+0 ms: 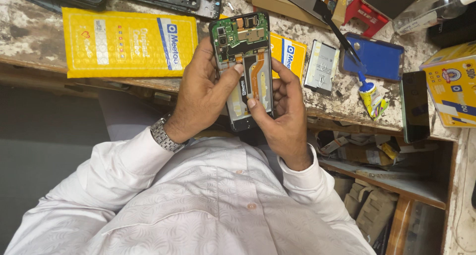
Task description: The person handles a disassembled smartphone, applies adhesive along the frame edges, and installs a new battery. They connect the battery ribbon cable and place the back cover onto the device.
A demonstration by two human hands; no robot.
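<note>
**Green board, open back: a phone held in both hands**

Green circuit board and an orange flex ribbon show inside the black back-less smartphone, which is held upright over the edge of the worn, stained wooden workbench. The left hand grips its left side, thumb laid across the battery bay; the right hand closes on the right edge and lower end, thumb tip pressed on the bay near the ribbon. To do this well, I would judge, the thumbs should bear flat and lightly and stay clear of the ribbon.

At ten o'clock from the phone lies a yellow padded envelope. At three o'clock rests a silvery flat battery, then a blue phone back cover, with a small glue tube just below it. At four o'clock a dark phone lies at the bench edge.
</note>
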